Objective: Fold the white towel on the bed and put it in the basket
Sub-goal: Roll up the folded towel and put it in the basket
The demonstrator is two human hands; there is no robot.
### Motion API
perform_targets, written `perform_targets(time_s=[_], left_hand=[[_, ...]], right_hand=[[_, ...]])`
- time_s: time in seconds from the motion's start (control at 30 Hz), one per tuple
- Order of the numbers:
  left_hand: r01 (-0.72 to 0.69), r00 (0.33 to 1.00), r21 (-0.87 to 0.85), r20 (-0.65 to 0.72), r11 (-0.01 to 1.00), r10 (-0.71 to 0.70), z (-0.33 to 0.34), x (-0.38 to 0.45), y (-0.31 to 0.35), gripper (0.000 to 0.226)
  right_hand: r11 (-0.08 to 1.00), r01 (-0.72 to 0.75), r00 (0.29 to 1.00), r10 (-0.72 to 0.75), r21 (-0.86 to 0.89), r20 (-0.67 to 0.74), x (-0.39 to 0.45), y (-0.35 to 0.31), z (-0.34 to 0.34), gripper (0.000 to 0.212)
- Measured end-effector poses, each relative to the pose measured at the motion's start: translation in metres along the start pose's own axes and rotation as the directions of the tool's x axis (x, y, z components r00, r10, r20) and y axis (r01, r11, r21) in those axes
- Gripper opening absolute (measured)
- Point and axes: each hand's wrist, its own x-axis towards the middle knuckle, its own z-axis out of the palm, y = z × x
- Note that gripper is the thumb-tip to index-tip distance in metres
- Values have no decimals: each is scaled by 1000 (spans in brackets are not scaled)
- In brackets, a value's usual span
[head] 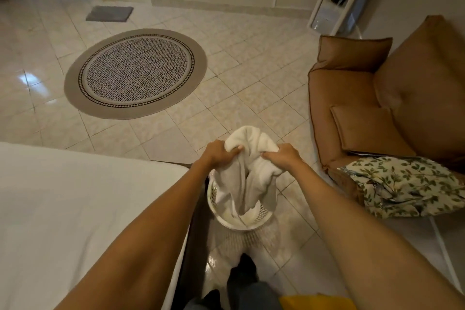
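A white towel [247,171] hangs bunched between both hands, directly over a white plastic laundry basket [254,224] on the tiled floor. My left hand [218,154] grips the towel's upper left part, and my right hand [283,156] grips its upper right part. The towel's lower end dips inside the basket's rim, and its top bulges up above my fingers. The basket's far rim is hidden behind the cloth. The bed [83,214] with its white sheet lies at the lower left, beside the basket.
A brown armchair [377,98] with a leaf-print cushion [407,186] stands to the right. A round patterned rug [136,73] lies on the tiled floor ahead, a small grey mat [110,13] farther back. My legs [241,282] stand just behind the basket.
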Motion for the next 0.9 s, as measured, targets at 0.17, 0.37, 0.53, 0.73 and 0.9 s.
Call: perform_targets(time_s=[0.17, 0.37, 0.53, 0.73, 0.9], left_hand=[[74, 995, -180, -56, 981, -85, 37, 17, 15, 58], [124, 991, -320, -14, 939, -136, 77, 31, 21, 54], [68, 996, -422, -27, 904, -88, 107, 49, 12, 41], [112, 992, -463, 96, 879, -76, 158, 88, -37, 50], [212, 975, -518, 172, 829, -142, 205, 123, -90, 55]], right_hand=[[974, -63, 996, 46, 220, 81, 27, 13, 14, 45], [869, -224, 958, 113, 441, 263, 55, 30, 33, 42], [823, -266, 944, 117, 501, 309, 84, 57, 54, 44], [832, -335, 921, 191, 442, 339, 123, 112, 115, 68], [826, -386, 902, 244, 410, 357, 141, 139, 169, 68]])
